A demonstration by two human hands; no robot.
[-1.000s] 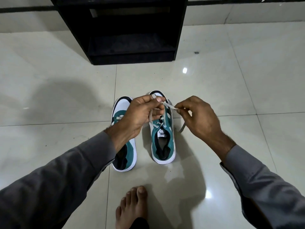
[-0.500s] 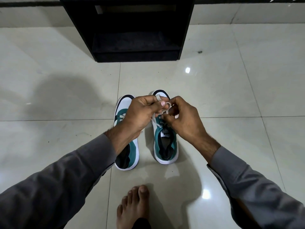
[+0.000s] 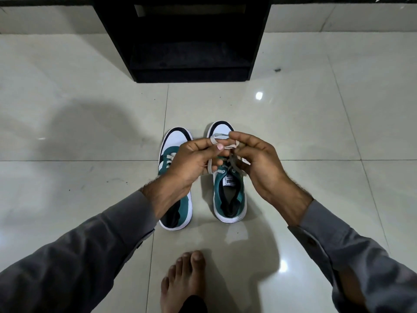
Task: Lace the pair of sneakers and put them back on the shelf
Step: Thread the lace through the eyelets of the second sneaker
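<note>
2 sneakers stand side by side on the pale tiled floor (image 3: pixel 293 132), toes toward the black shelf (image 3: pixel 180 41), which sits well beyond them against the wall. Landmark: the right sneaker (image 3: pixel 229 195), green with a white toe and white sole, heel opening toward the viewer, label showing on its tongue. The left sneaker (image 3: pixel 174 143) is just beside it, not touching, partly covered by the left forearm; its pale laces show across the eyelets.

Both hands hover over the front half of the right sneaker. Left hand (image 3: pixel 191 161): thumb and forefinger pressed together on a loop of the grey lace (image 3: pixel 217 137). Right hand (image 3: pixel 259 159): fingers curled, pinching the same lace from the other side; fingertips of the 2 hands nearly meet. Lace strands run down from both hands to the eyelets.

Grey sleeves on both arms. 1 bare foot (image 3: pixel 185 276) on the floor, near the sneaker's heel end.
</note>
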